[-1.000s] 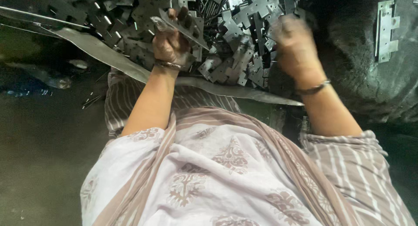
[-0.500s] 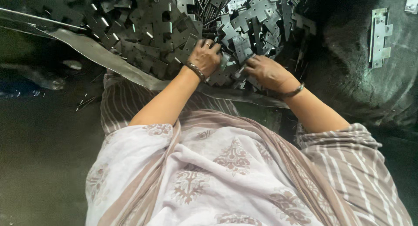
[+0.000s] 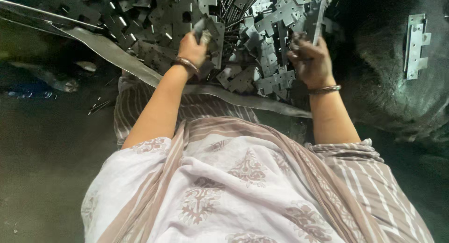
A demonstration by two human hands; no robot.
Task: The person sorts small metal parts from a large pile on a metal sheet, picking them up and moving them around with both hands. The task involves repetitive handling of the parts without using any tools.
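Observation:
A heap of flat grey stamped metal plates (image 3: 262, 42) fills a shallow metal tray whose rim (image 3: 117, 53) runs across in front of me. My left hand (image 3: 191, 46) is closed around one plate (image 3: 210, 32) and holds it above the heap. My right hand (image 3: 311, 60), dark with grime, is closed on a long narrow metal piece (image 3: 319, 21) at the heap's right side. Both wrists carry metal bangles. Thin metal rods (image 3: 234, 4) lie among the plates at the back.
A single bright metal bracket (image 3: 415, 46) lies on a dark sack at the right. A bluish object (image 3: 32, 86) and small scraps sit on the dark floor at the left. My pale patterned clothing fills the lower view.
Both hands, close together low on the heap half a second ago, have moved apart and upward; the left now lifts a plate, the right grips a narrow piece.

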